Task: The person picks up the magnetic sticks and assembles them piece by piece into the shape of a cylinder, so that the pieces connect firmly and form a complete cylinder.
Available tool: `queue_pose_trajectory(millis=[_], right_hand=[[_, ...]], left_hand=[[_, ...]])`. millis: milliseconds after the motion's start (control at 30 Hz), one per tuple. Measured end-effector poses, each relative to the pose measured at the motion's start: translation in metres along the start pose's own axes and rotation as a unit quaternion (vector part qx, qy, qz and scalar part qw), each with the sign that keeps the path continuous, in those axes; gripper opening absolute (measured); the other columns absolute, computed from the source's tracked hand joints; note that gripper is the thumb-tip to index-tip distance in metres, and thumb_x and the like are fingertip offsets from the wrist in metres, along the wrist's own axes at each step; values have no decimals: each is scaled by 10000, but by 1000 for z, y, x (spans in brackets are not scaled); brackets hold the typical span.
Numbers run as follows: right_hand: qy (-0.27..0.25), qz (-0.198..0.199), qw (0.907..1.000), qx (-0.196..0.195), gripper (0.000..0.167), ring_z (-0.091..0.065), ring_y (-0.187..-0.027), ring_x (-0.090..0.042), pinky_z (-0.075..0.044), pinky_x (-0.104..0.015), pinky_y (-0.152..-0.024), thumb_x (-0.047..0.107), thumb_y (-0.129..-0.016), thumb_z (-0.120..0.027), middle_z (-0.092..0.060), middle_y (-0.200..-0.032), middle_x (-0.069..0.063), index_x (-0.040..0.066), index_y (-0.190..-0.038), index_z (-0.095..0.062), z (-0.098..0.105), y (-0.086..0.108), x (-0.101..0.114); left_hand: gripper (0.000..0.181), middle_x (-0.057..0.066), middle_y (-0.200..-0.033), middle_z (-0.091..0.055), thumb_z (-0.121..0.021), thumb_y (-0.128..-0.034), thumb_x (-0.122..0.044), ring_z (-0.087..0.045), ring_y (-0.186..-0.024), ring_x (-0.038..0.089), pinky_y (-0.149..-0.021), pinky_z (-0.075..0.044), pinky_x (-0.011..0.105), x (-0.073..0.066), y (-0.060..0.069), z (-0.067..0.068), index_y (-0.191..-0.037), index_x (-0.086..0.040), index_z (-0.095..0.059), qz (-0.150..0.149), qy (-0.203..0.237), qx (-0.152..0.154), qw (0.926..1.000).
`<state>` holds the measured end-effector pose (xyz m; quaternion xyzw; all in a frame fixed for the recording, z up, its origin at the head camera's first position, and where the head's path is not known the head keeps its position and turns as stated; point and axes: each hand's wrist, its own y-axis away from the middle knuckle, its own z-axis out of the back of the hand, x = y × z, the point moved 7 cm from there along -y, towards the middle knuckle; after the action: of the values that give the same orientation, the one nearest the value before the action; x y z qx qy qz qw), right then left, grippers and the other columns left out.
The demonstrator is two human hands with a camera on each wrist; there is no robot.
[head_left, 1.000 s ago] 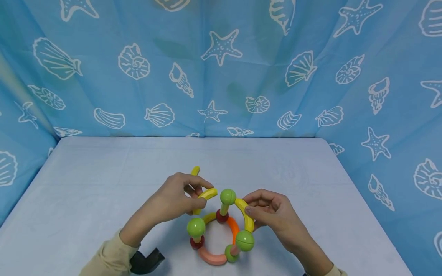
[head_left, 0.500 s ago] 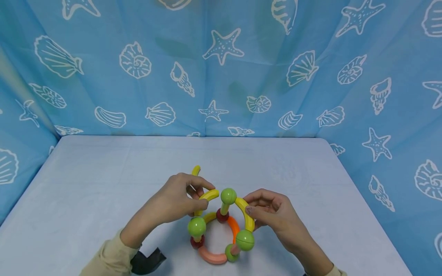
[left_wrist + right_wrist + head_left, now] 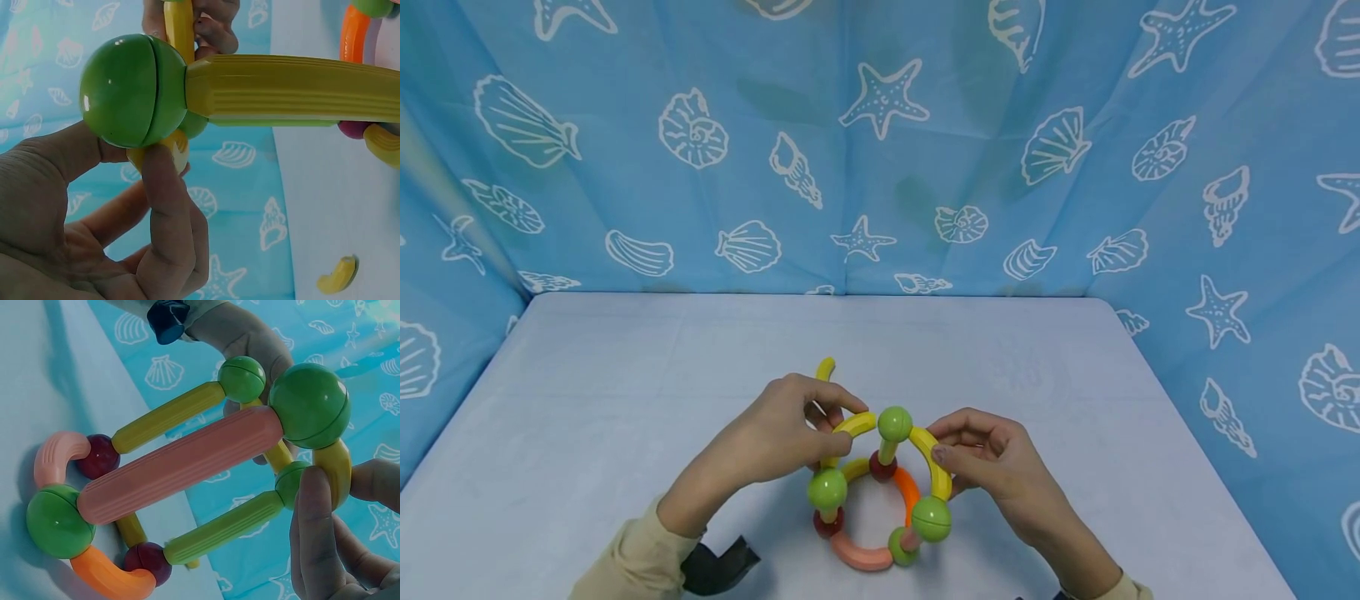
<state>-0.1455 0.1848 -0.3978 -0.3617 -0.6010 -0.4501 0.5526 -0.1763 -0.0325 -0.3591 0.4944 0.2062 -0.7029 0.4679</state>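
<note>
A magnetic-looking ball-and-rod frame stands on the table. Its base ring has curved rods, including an orange rod (image 3: pixel 907 493) and a pink rod (image 3: pixel 861 554); upright straight rods carry a left green ball (image 3: pixel 827 489), a back green ball (image 3: pixel 894 424) and a right green ball (image 3: pixel 932 519). My left hand (image 3: pixel 782 433) pinches a curved yellow rod (image 3: pixel 855 422) spanning the left and back balls. With thumb and fingers, my right hand (image 3: pixel 992 462) pinches another curved yellow rod (image 3: pixel 336 472) joining the back and right balls. Fingers partly cover both rods.
A loose curved yellow rod (image 3: pixel 825 368) lies on the white-covered table (image 3: pixel 700 350) behind my left hand. A black strap (image 3: pixel 721 567) sticks out by the left sleeve. The blue shell-patterned curtain (image 3: pixel 880 167) borders the table at the back and sides.
The curved yellow rod in my left hand has shifted slightly right, narrowing the gap to the back green ball. My right hand has stayed on its rod.
</note>
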Motion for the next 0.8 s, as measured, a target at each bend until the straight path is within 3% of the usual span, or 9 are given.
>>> queue_pose_trajectory(millis=[500, 800], right_hand=[[33, -23, 10000, -9, 274, -652, -732, -218, -593, -475, -661, 124, -935, -699, -622, -1029, -320, -35, -1150, -640, 0, 0, -2], [69, -35, 9999, -71, 265, -643, -725, -214, -594, -465, -661, 113, -932, -697, -654, -990, -225, -33, -1146, -641, 1, -1, -2]], left_hand=[[291, 73, -884, -577, -711, -827, -44, -585, -798, 227, -575, -567, 334, 1, -1, -1, -1107, -108, -752, -10, -77, 34, 10000], [257, 68, -893, -587, -738, -842, -70, -587, -838, 236, -579, -570, 339, 4, 0, 0, -1091, -127, -756, 13, 23, -96, 10000]])
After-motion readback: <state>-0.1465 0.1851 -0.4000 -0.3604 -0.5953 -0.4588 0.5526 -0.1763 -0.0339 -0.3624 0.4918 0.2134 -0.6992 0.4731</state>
